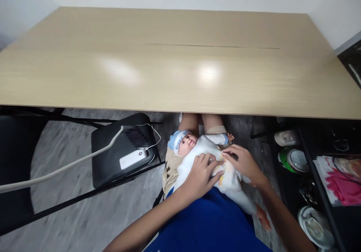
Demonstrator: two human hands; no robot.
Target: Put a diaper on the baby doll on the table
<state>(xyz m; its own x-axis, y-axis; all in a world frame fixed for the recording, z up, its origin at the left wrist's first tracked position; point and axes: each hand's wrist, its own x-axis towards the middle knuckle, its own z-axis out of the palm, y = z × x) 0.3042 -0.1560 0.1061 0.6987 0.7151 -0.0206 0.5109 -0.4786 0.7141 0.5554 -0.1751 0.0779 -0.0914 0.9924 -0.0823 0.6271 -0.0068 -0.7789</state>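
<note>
A baby doll [194,158] in a white outfit and a blue lettered cap [178,141] lies face up across my lap, its head to the left. Around its hips sits a white diaper [229,178] with yellow and orange print. My left hand [201,173] rests over the doll's middle, thumb and fingers closing on the diaper's near side. From the right, my right hand [242,163] pinches the diaper's upper edge at the waist. The two hands' fingertips are close together, and they partly hide the waistband.
A wooden table [180,82] spans the space ahead, its front edge just beyond the doll. On the left, a black chair [104,169] carries a white power bank [132,160] with a cable. Right of me, dark shelves hold a green can [291,160] and a pink cloth [342,186].
</note>
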